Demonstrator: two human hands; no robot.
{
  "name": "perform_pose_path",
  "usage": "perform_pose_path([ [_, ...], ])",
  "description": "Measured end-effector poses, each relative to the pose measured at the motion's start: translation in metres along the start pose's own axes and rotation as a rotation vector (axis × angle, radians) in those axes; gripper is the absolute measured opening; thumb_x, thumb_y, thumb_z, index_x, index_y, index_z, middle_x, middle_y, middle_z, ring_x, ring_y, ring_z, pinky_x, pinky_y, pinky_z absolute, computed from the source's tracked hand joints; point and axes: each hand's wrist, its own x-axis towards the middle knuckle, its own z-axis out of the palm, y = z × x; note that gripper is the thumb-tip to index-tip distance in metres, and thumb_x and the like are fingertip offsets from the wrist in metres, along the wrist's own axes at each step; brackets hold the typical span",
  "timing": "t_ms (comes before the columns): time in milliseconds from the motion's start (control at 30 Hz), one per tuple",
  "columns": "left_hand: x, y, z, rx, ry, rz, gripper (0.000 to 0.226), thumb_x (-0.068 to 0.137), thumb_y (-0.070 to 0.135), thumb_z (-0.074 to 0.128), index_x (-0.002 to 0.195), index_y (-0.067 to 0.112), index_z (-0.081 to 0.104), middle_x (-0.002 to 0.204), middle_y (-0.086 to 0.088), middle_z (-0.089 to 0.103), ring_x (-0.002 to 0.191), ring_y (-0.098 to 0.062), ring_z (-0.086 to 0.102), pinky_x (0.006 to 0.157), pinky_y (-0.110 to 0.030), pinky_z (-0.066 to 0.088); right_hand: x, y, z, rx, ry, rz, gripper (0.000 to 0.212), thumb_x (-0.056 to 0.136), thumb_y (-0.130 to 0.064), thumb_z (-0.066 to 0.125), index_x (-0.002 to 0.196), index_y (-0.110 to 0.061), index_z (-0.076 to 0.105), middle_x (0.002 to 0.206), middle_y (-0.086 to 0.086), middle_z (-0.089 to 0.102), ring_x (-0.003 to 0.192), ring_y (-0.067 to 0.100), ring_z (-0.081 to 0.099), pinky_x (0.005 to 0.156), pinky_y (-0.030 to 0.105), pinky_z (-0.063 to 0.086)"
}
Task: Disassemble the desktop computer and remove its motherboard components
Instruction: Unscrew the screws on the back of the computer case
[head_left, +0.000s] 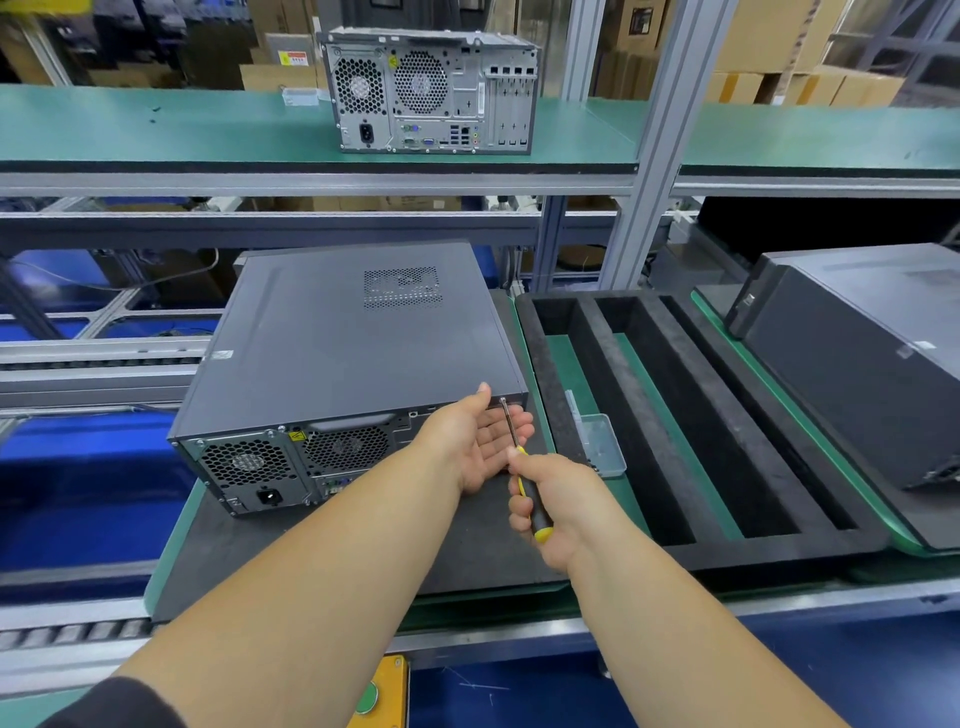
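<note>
right hand (550, 506) clenching screwdriver (522, 467), tip meeting rear corner screw of desktop computer (343, 358) lying on tabletop | left hand (480, 441) cupping released beneath shaft, probably catching the screw

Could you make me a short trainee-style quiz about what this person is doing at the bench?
1. True or false: the lid of the computer on the bench is already off.
2. Which hand grips the screwdriver? A) left B) right C) both
3. Fill in: the left hand is cupped, palm up, under the screwdriver's ____.

Key: 1 false, the cover is on. 2 B, the right hand. 3 tip, at the case's rear corner.
</note>
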Motion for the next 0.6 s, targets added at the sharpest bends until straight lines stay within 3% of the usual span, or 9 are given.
perform_pose_path([
  [133,0.000,0.002,-0.001,-0.026,-0.021,-0.004,0.046,0.100,0.038,0.046,0.100,-0.003,0.065,0.085,-0.015,0.074,0.080,-0.024,0.071,0.067,-0.031,0.057,0.003,0.002,-0.002,-0.288,0.129,-0.148,0.018,0.088,-0.023,0.067,0.083,-0.015,0.052,0.069,0.006,0.056,0.050,0.015,0.048,0.045,0.025,0.040],
  [200,0.000,0.002,-0.001,-0.037,-0.033,-0.007,0.047,0.100,0.038,0.045,0.101,-0.004,0.065,0.087,-0.016,0.074,0.080,-0.025,0.071,0.067,-0.031,0.057,-0.001,-0.003,-0.002,-0.222,0.095,-0.075,0.017,0.089,-0.027,0.065,0.087,-0.012,0.057,0.072,0.008,0.058,0.048,0.014,0.048,0.044,0.024,0.040],
  [300,0.000,0.002,-0.001,-0.033,-0.029,-0.015,0.048,0.101,0.038,0.045,0.103,-0.005,0.065,0.092,-0.018,0.074,0.081,-0.026,0.072,0.068,-0.031,0.058,-0.007,-0.013,-0.006,-0.034,-0.037,0.091,0.033,0.096,-0.029,0.051,0.088,-0.001,0.065,0.070,0.012,0.062,0.044,0.013,0.050,0.041,0.022,0.044],
  [400,0.000,0.003,0.000,-0.040,-0.016,-0.010,0.048,0.101,0.038,0.044,0.103,-0.006,0.065,0.094,-0.019,0.074,0.080,-0.027,0.073,0.068,-0.031,0.059,-0.008,-0.017,-0.011,-0.009,-0.094,0.100,0.034,0.099,-0.023,0.046,0.087,0.002,0.066,0.071,0.014,0.066,0.047,0.013,0.056,0.043,0.023,0.048],
  [600,0.002,0.000,0.000,-0.009,-0.014,0.025,0.050,0.101,0.040,0.042,0.104,-0.005,0.065,0.092,-0.016,0.074,0.080,-0.025,0.074,0.067,-0.030,0.059,-0.008,-0.003,-0.009,-0.015,-0.077,0.080,0.032,0.098,-0.032,0.052,0.092,-0.005,0.067,0.067,0.008,0.068,0.048,0.013,0.060,0.042,0.022,0.046],
])
